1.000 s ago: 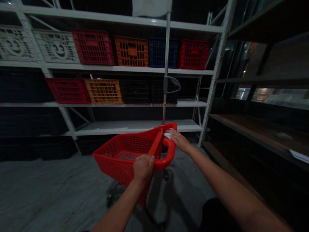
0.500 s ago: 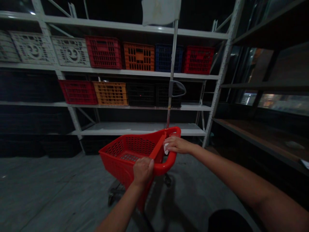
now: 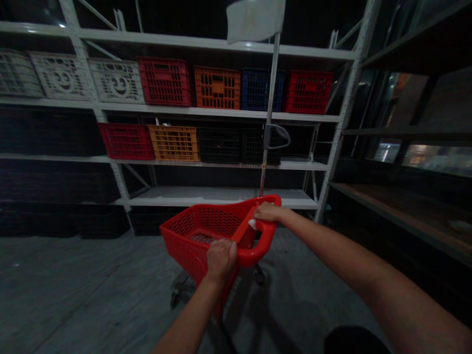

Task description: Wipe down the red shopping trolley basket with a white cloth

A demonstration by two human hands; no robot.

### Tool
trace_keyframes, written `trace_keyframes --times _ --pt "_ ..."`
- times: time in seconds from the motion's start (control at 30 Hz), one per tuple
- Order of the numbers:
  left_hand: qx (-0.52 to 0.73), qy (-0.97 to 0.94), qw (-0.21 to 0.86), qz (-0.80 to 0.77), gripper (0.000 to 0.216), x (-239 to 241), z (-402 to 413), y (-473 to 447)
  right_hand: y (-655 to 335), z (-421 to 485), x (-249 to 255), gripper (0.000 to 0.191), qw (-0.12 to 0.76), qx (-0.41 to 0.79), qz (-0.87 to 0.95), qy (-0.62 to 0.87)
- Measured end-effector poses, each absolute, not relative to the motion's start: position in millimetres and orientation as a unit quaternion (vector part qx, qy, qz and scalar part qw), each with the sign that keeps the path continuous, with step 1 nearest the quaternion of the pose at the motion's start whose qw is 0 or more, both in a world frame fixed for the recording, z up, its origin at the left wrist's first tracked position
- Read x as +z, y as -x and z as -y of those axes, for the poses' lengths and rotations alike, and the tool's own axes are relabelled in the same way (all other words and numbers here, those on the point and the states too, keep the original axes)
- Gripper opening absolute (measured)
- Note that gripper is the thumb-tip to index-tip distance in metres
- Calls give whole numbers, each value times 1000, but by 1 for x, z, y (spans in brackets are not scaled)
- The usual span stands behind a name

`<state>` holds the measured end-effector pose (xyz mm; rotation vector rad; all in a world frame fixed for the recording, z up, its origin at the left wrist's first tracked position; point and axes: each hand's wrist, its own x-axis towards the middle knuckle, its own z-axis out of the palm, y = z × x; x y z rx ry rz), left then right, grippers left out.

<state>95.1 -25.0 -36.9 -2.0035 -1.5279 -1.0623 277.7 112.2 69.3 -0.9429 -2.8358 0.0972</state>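
Red plastic shopping cart [image 3: 186, 255] gripped at its handle end

And here it stands on the grey floor [image 3: 92, 285], directly ahead of the person — its long axis running leftward and slightly away from the thick red loop handle [image 3: 262, 250]. The hands are apart. The left hand [image 3: 221, 258], nearer the body, is clamped over the near corner where rim meets handle; the right hand [image 3: 267, 212] reaches farther, to the loop's far side, fingers curled over a small white crumpled piece [image 3: 252, 224] at the handle. Cloth or tissue? Too small to tell!

Now the containers: the cart's basket shows its perforated floor, lying to the left of both hands. Beyond it, a white metal rack [image 3: 221, 112] carries slatted plastic crates — white [image 3: 118, 83], red [image 3: 165, 82], orange [image 3: 217, 88] and blue [image 3: 258, 88] among those up top, with yellow [image 3: 175, 143] and black [image 3: 219, 145] below. What's inside them? Can't tell in this gloom. A slim metal pole [image 3: 273, 78] rises at the cart's far side, topped by a white flag [image 3: 254, 22].
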Motion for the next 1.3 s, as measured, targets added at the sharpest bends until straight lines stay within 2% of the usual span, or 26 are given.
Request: trace_keyframes --times 0.13,0.23,0.37,0.63,0.73,0.8,0.9,1.0,1.07,1.13,1.2,1.3 --pt "-390 717 186 547 46 -37 19 -92 -281 -73 65 24 76 2 971 226" --pt "-402 717 183 539 46 -38 17 -91 -288 -44 59 30 102 -62 979 168" --pt "-415 711 182 538 44 -41 14 -91 -278 -9 44 39 157 -112 951 243" --pt "-425 710 190 528 42 -42 13 -84 -230 49 29 31 202 -144 919 308" --pt "-425 723 185 512 42 -42 16 -73 -248 45 35 29 223 -97 930 276" --pt "-432 735 171 494 42 -43 16 -64 -267 36 41 30 221 -37 953 204" --pt "-452 741 149 473 41 -45 16 -55 -287 19 49 33 228 107 964 87" --pt "-456 744 129 471 42 -46 16 -50 -291 2 50 27 249 252 933 68" --pt "-460 742 107 476 42 -47 15 -46 -291 -12 46 25 313 307 889 131" --pt "-469 736 85 481 42 -49 14 -41 -297 -28 40 29 421 312 821 228" --pt "-475 733 65 482 42 -48 12 -32 -312 -44 35 32 521 274 739 329" --pt "-451 751 27 481 43 -37 12 -21 -343 -58 30 33 594 187 632 462"
